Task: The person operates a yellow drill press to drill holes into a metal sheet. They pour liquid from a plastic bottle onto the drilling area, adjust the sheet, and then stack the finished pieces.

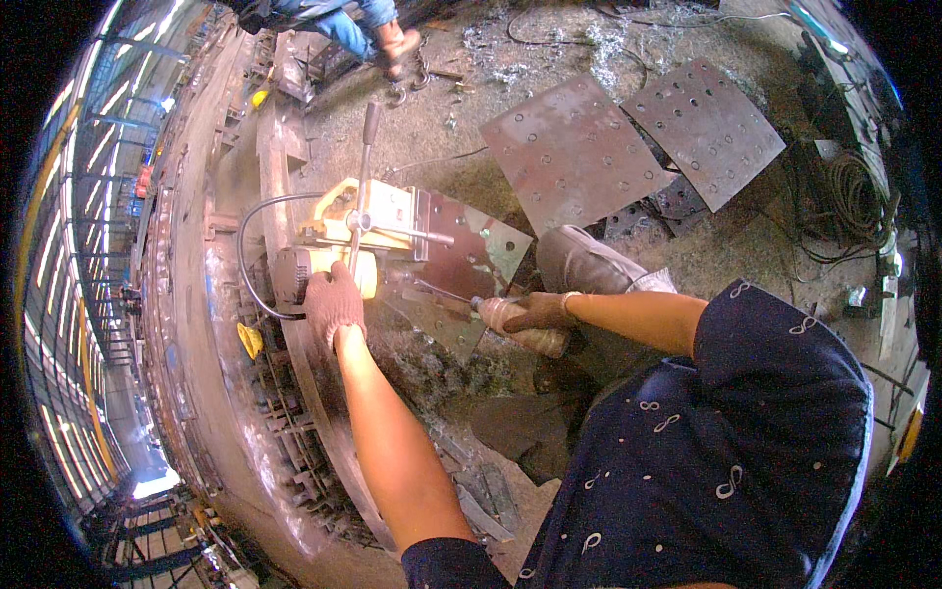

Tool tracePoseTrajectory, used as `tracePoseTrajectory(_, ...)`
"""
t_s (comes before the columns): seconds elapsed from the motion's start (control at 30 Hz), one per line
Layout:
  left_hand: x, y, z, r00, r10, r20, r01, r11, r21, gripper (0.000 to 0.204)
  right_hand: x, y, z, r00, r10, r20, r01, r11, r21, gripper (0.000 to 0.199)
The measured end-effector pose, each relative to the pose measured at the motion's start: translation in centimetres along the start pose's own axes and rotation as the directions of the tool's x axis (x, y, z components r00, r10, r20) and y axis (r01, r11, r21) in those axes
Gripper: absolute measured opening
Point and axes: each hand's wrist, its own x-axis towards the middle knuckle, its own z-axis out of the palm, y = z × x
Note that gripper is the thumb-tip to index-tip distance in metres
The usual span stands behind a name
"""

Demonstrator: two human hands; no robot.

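A yellow magnetic drill (pixel 392 208) stands left of centre on a dark steel plate (pixel 461 245). Spokes of its feed handle (pixel 367 137) point up, right and down from the hub. My left hand (pixel 336 302), in a brown knit glove, is closed around the lower spoke, whose grip it hides, beside the motor housing. My right hand (pixel 535 312), gloved too, wraps around a whitish plastic bottle (pixel 535 336). The bottle is tilted, its thin nozzle pointing left at the drill's lower end. Exactly where the tip ends is hard to make out.
Two drilled steel plates (pixel 574 152) (pixel 702 133) lie at the far right, partly over others. Metal shavings (pixel 432 368) litter the floor. A long steel beam (pixel 294 363) runs along the left. Coiled cable (pixel 849 201) lies right. Another person's jeans-clad leg (pixel 343 34) is at the top.
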Motion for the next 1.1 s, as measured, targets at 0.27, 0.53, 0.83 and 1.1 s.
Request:
tracePoseTrajectory(0.27, 0.4, 0.0, 0.0, 1.000, 0.019, -0.020, -0.020, 0.999, -0.034, 0.055, 0.2, 0.5, 0.6, 0.997, -0.075, 0.023, 0.070, 0.983, 0.172, 0.080)
tracePoseTrajectory(0.53, -0.6, -1.6, 0.5, 0.999, 0.020, -0.050, -0.021, 0.999, -0.027, 0.054, 1.0, 1.1, 1.5, 0.961, -0.118, 0.251, -0.004, 0.898, 0.440, 0.053)
tracePoseTrajectory(0.83, -0.1, 0.4, 0.2, 0.998, 0.033, -0.049, -0.035, 0.998, -0.049, 0.055, 4.9, 4.8, 2.0, 0.965, 0.031, 0.262, -0.147, 0.888, 0.435, 0.047)
tracePoseTrajectory(1.1, -0.3, -0.5, 0.7, 0.999, 0.023, -0.028, -0.025, 0.999, -0.046, 0.055, 4.7, 5.1, 2.4, 0.986, 0.062, 0.153, -0.115, 0.922, 0.369, 0.063)
